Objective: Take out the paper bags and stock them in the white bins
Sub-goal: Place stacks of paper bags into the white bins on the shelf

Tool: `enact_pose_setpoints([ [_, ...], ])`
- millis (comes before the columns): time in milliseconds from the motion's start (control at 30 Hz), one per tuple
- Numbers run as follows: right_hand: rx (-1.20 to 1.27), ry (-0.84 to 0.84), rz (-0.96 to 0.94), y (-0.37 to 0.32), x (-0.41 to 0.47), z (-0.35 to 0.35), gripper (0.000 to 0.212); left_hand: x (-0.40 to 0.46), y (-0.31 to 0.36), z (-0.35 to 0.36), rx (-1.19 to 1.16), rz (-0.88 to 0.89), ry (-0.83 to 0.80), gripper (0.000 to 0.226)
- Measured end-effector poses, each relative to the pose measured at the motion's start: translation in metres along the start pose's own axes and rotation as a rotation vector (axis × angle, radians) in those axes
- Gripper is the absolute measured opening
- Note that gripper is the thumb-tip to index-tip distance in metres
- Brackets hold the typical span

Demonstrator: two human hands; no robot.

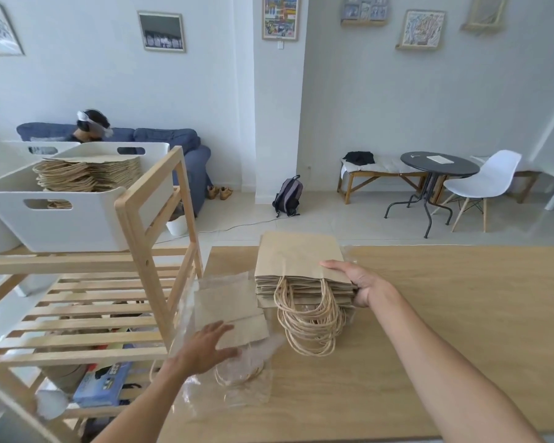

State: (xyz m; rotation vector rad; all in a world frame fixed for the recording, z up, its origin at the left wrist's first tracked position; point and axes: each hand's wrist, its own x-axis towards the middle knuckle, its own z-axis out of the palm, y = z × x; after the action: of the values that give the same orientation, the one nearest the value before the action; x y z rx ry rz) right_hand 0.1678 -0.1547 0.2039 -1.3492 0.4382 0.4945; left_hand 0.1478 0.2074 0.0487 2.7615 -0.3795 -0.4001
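Observation:
A thick stack of brown paper bags (298,260) with twine handles hangs just above the wooden table (461,314), and my right hand (359,282) grips its right edge, thumb on top. My left hand (205,346) lies flat, fingers spread, on a smaller pile of paper bags (227,311) inside a clear plastic wrapper (237,394) at the table's left edge. A white bin (77,225) on the wooden rack's top shelf holds a pile of bags (87,174). A second white bin (13,151) stands behind it.
The slatted wooden rack (147,251) stands against the table's left side, its post close to my left hand. A person sits on a blue sofa (173,139) behind. A backpack (288,196), round black table (438,167) and white chair (483,180) stand further back.

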Motion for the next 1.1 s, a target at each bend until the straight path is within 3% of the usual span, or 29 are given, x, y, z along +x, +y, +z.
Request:
enact_pose_setpoints([
  [100,0.005,-0.028,0.008,0.005,-0.006,-0.002,0.05,-0.007,0.001,0.022,0.183,-0.025,-0.068,0.078],
  [167,0.009,-0.048,0.023,0.012,-0.009,-0.004,0.051,-0.011,0.003,0.034,0.226,-0.035,-0.013,0.075],
  [267,0.017,-0.075,0.036,0.022,-0.014,-0.007,0.045,-0.012,0.02,0.038,0.165,0.023,0.217,0.081],
  [367,0.014,-0.093,0.04,0.034,-0.019,-0.008,0.042,-0.013,0.054,0.018,-0.044,0.139,0.489,0.103],
  [433,0.004,-0.1,0.052,0.044,-0.023,-0.009,0.041,-0.017,0.08,0.0,-0.151,0.225,0.588,0.112],
  [533,-0.049,-0.121,0.069,0.059,-0.033,-0.01,0.045,-0.033,0.115,-0.013,-0.276,0.384,0.703,0.086],
  [633,-0.122,-0.146,0.08,0.068,-0.048,-0.016,0.044,-0.052,0.136,-0.015,-0.485,0.402,0.707,0.075],
  [733,-0.197,-0.166,0.013,0.073,-0.062,-0.027,0.036,-0.058,0.141,-0.012,-0.478,0.403,0.676,0.052],
  [833,-0.244,-0.2,-0.027,0.074,-0.076,-0.037,0.048,-0.062,0.145,-0.008,-0.477,0.394,0.635,0.033],
  [900,-0.378,-0.284,0.006,0.074,-0.086,-0.048,0.044,-0.066,0.154,-0.004,-0.462,0.43,0.658,0.028],
  [967,-0.416,-0.317,0.012,0.074,-0.093,-0.065,0.059,-0.069,0.165,-0.005,-0.408,0.443,0.699,0.041],
  [1033,-0.3,-0.344,-0.026,0.079,-0.092,-0.08,0.077,-0.068,0.17,-0.007,-0.483,0.41,0.56,0.041],
  [1100,-0.139,-0.357,-0.063,0.09,-0.089,-0.091,0.093,-0.061,0.17,-0.005,-0.597,0.374,0.388,0.025],
])
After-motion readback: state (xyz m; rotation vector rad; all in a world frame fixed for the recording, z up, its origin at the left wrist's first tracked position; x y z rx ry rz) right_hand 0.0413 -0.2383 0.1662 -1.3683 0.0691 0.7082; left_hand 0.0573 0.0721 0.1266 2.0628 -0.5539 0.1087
